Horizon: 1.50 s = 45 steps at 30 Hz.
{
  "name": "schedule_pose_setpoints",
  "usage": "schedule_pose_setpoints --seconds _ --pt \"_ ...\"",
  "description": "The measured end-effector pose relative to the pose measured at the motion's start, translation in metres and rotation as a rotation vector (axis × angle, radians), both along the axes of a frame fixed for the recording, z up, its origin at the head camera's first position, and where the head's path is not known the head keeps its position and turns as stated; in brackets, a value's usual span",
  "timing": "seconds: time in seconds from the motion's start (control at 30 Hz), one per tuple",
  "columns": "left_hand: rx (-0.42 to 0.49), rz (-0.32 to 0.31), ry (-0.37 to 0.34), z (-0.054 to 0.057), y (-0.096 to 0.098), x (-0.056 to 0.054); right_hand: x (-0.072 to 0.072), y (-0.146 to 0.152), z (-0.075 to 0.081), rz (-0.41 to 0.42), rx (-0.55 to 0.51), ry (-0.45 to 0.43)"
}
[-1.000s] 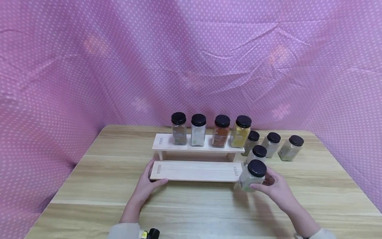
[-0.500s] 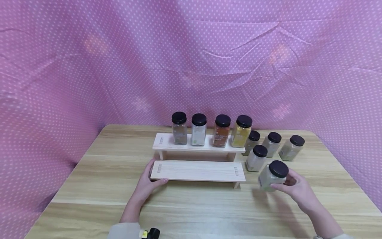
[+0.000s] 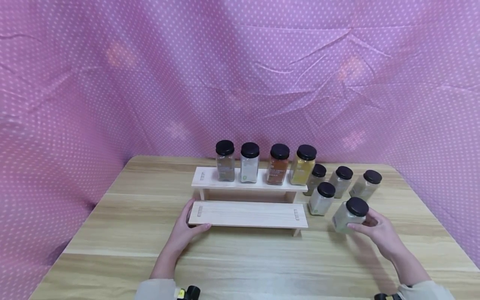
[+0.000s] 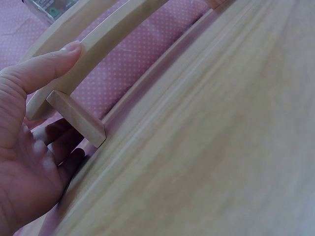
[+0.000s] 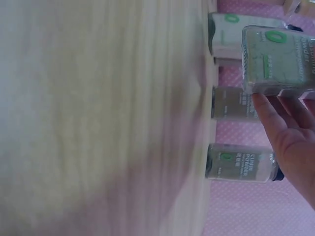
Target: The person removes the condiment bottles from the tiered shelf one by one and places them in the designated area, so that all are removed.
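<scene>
The jar (image 3: pixel 342 218) had shifted right, away from the near shelf (image 3: pixel 247 214), clamped in my right grip (image 3: pixel 379 233), right of a loose jar (image 3: pixel 320 204). My left grip (image 3: pixel 187 227) clasped the shelf's left end; I judged steadying it and keeping jars apart best.

Held jar (image 5: pixel 278 61) partly beyond right-wrist view's edge

The left forearm (image 3: pixel 165 263) and right forearm (image 3: pixel 406 262) reach forward, well apart. The left hand (image 3: pixel 186 228) grips, thumb (image 4: pixel 51 66) stretched out, fingers (image 4: pixel 65 143) loosely bent. The right hand (image 3: pixel 376 232) is raised, holding between thumb and fingers, its back turned outward.
</scene>
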<state>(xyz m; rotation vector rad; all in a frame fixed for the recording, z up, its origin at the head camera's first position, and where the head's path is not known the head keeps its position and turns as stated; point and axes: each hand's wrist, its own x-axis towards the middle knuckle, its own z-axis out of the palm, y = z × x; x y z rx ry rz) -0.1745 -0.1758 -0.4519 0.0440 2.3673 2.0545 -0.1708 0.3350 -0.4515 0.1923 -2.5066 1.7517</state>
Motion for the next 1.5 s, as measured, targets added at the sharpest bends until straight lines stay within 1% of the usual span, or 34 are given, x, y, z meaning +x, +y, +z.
schedule_pose_setpoints --seconds 0.07,0.2,0.27,0.3,0.33,0.5,0.57,0.67,0.83,1.03,1.13,1.3,1.5 --pt "-0.005 0.004 -0.001 0.0 0.0 0.0 0.0 -0.003 0.004 0.005 -0.01 0.008" --pt "-0.014 0.008 -0.003 0.001 0.0 0.001 0.003 -0.013 0.02 -0.001 -0.009 0.01" --pt "-0.015 0.01 -0.004 0.001 0.0 0.001 0.003 -0.015 0.025 0.003 -0.007 0.008" --pt "-0.014 0.009 -0.003 0.001 0.0 0.001 0.002 -0.016 0.026 -0.003 -0.022 0.009" --pt "-0.016 0.009 -0.002 0.001 0.0 0.001 0.0 -0.016 0.027 -0.007 -0.048 0.008" --pt "-0.023 0.015 -0.009 -0.001 0.0 0.0 -0.008 -0.013 0.025 0.013 -0.08 0.016" --pt "-0.028 0.021 -0.016 -0.001 0.0 0.0 -0.011 -0.012 0.026 0.027 -0.064 0.003" --pt "-0.035 0.024 -0.019 0.0 0.0 0.001 -0.014 -0.012 0.026 0.028 -0.077 -0.027" --pt "-0.039 0.017 -0.017 0.0 0.001 0.001 -0.019 -0.012 0.026 0.021 -0.065 -0.069" --pt "-0.014 0.014 -0.013 0.0 0.001 0.001 -0.026 -0.01 0.024 0.018 -0.047 -0.094" --pt "-0.006 0.011 -0.013 0.0 0.001 0.001 -0.028 -0.01 0.024 0.016 -0.047 -0.089" --pt "-0.008 0.01 -0.008 -0.001 0.001 0.001 -0.029 -0.01 0.023 0.013 -0.076 -0.085" --pt "-0.006 0.011 -0.002 0.001 0.001 0.001 -0.031 -0.008 0.022 0.013 -0.088 -0.106"
